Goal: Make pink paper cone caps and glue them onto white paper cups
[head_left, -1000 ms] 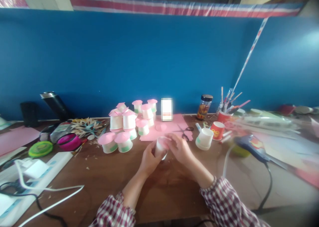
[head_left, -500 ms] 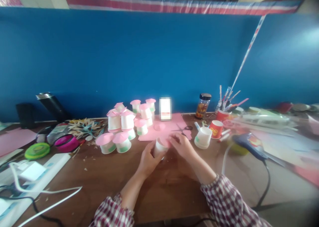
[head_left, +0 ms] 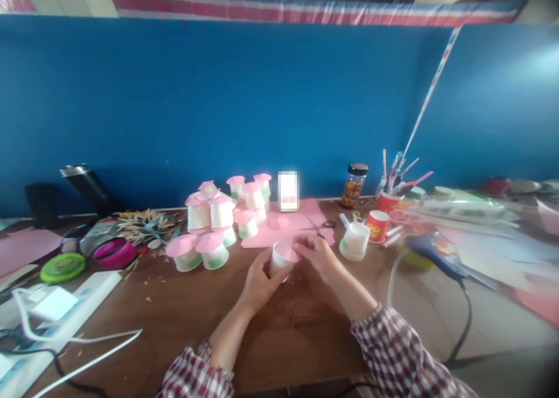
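My left hand point(head_left: 261, 281) is closed around a white paper cup point(head_left: 278, 263), held low over the brown table. A pink paper disc point(head_left: 287, 250) lies over the cup's top, covering its right part. My right hand point(head_left: 315, 252) pinches the right edge of that disc between thumb and fingers. Beyond the hands, a pink paper sheet point(head_left: 297, 211) carries black-handled scissors point(head_left: 325, 228). To the left stand several upside-down paper cups point(head_left: 221, 216) topped with pink paper roofs, some stacked. On the right is a white paper cup point(head_left: 357, 235) with a green mark.
A hot glue gun point(head_left: 437, 255) lies at the right, its cable trailing. Behind it are a red cup point(head_left: 378, 223), a brush holder point(head_left: 388, 201) and a dark-lidded jar point(head_left: 356, 185). At left are a power strip point(head_left: 82, 316), a green tape roll point(head_left: 63, 267) and a pink pouch point(head_left: 114, 252).
The pink disc has come down and left, now lying flatter over the cup's top. My right hand has shifted slightly left with it; the left hand keeps its hold.
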Available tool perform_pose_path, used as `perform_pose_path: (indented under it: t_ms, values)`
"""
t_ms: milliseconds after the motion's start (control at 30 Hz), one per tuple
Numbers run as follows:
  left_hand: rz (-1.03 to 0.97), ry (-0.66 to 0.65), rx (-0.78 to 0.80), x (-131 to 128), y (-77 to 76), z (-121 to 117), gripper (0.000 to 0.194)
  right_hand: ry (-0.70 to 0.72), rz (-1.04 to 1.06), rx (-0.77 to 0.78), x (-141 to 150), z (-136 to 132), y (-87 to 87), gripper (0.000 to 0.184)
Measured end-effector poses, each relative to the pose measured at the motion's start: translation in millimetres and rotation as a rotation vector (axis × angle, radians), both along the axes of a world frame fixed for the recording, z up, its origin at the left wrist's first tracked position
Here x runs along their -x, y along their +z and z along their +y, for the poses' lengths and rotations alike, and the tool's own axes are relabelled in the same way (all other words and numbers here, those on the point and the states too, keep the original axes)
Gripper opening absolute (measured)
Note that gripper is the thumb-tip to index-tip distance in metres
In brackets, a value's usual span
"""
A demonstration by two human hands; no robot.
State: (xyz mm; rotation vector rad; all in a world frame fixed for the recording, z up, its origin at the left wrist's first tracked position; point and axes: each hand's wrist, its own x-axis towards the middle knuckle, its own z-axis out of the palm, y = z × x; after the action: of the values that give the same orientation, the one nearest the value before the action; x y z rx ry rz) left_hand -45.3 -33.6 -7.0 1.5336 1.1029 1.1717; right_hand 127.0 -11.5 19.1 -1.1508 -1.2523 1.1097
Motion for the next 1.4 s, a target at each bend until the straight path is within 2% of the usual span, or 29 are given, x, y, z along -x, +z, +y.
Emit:
perform_pose_path:
  t_ms: [167, 433, 767, 1400]
  values:
    - [0.016, -0.009, -0.013, 0.5, -2.2, 1.0, 0.053, -0.016, 0.117, 0.024, -1.4, 0.3, 2.6, 0.041]
    - [0.037, -0.041, -0.011, -0.5, -2.2, 2.7, 0.055, 0.040, 0.333, -0.070, -8.2, 5.4, -0.4, 0.025]
    - [0.031, -0.080, -0.007, -0.2, -4.3, 1.9, 0.063, -0.094, 0.059, -0.101, -3.5, 4.0, 3.5, 0.021]
    - [0.036, -0.141, -0.029, -0.2, -3.2, 1.4, 0.055, -0.087, 0.013, -0.088, 2.3, 8.4, -7.1, 0.022]
